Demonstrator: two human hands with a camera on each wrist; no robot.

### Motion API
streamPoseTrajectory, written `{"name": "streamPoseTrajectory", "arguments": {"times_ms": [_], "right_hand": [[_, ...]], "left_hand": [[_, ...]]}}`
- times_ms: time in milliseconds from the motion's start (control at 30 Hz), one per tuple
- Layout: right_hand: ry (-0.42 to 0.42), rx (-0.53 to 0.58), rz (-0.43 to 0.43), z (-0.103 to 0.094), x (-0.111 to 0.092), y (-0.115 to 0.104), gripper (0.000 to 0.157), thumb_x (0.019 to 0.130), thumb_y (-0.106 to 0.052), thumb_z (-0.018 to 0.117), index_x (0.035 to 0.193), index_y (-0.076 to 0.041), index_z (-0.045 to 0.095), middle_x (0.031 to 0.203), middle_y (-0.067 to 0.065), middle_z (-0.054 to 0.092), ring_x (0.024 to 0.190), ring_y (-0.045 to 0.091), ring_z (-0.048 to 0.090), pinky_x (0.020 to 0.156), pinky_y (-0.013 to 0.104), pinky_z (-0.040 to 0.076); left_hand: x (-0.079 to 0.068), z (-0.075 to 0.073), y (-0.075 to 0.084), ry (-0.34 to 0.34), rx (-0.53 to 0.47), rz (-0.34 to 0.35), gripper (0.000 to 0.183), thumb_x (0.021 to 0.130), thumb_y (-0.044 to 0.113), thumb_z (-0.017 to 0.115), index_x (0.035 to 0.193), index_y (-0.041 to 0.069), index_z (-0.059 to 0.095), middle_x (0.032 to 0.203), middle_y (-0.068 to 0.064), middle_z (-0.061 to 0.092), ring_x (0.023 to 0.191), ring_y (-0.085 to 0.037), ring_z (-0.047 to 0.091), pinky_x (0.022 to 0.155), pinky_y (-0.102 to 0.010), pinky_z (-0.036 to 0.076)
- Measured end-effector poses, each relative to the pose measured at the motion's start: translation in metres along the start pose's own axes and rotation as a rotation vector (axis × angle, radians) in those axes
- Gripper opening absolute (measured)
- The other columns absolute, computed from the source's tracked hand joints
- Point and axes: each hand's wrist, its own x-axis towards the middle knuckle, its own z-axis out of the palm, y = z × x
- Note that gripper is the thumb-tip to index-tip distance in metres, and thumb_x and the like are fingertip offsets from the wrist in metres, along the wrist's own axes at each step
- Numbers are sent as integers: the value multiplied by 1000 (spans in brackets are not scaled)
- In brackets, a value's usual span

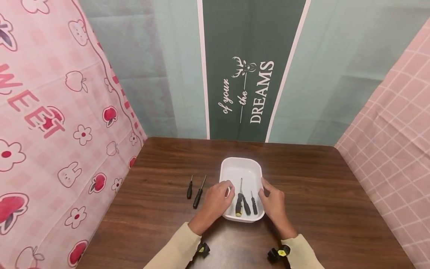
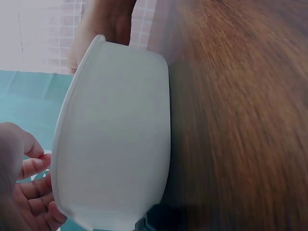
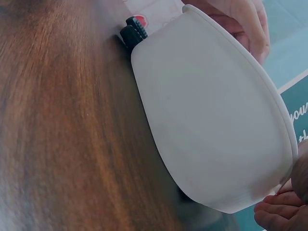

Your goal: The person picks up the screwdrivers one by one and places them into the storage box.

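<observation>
In the head view, we see a brown wooden table [image 1: 161,228] between a pink printed cloth [image 1: 77,179] on the left and a pink checked one [image 1: 386,112] on the right, with a green hanging [image 1: 235,33] behind. A short screwdriver [image 1: 189,188] and a longer screwdriver [image 1: 199,194] lie just left of the white tray [image 1: 239,169] (near the person's knuckles). Inside the tray are three more tools: a yellow-ended screwdriver [image 1: 239,205], a black-handled one [image 1: 246,206] touching or nearly touching it, and a small one [image 1: 254,205]. The left hand [image 1: 215,198] covers part of the left rim, fingers curled; the right hand [image 1: 273,201] pinches the right rim.

In the left wrist view, we find the tray's pale wall hiding its contents; the left fingers bend at the rim, but we cannot tell whether they grip it.

In the right wrist view, we see dark handles beyond the tray, and the right fingers curled at its rim.
</observation>
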Motion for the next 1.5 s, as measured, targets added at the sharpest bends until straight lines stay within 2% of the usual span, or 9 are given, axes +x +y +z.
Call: {"name": "streamPoseTrajectory", "arguments": {"times_ms": [233, 500, 633, 867, 1233, 1500], "right_hand": [[0, 8, -17, 1, 1, 0, 40, 84, 6, 69, 123, 6, 67, 121, 21, 67, 114, 40, 64, 96, 51, 46], [0, 2, -16, 0, 4, 2, 40, 84, 6, 69, 124, 5, 67, 122, 21, 67, 114, 41, 64, 96, 52, 47], [-5, -5, -12, 0, 5, 2, 40, 85, 5, 69, 124, 5, 67, 122, 21, 67, 115, 40, 64, 96, 52, 47], [-28, 2, 17, 0, 3, 2, 40, 86, 4, 69, 126, 6, 66, 124, 21, 65, 118, 39, 62, 97, 49, 47], [-16, -2, 11, 2, 1, 3, 40, 86, 4, 69, 126, 5, 66, 123, 22, 66, 116, 39, 63, 97, 50, 47], [-14, -8, 5, 2, 1, 3, 39, 86, 3, 69, 125, 5, 66, 122, 22, 66, 116, 40, 64, 97, 51, 47]], "left_hand": [[-3, -4, -5, 11, -20, 0, 9, 95, 17, 65, 87, 17, 64, 67, 10, 46, 58, -6, 43, 55, -21, 35], [-5, -4, -11, 41, -44, 67, 20, 94, 18, 68, 77, 18, 56, 67, 11, 42, 58, -4, 40, 54, -18, 30], [-7, -5, -14, 60, -92, 97, 21, 93, 15, 69, 77, 17, 56, 68, 11, 43, 60, -4, 42, 55, -17, 33], [-10, -7, -20, 66, -129, 107, 20, 93, 11, 69, 77, 16, 58, 68, 11, 46, 60, -3, 43, 56, -16, 37], [-14, -16, -35, 146, -26, 90, 17, 90, 16, 71, 76, 17, 61, 66, 10, 47, 58, -4, 43, 54, -20, 36], [-19, -19, -42, 127, -13, 56, 17, 92, 18, 69, 77, 19, 61, 68, 11, 47, 59, -2, 43, 54, -19, 36]]}}
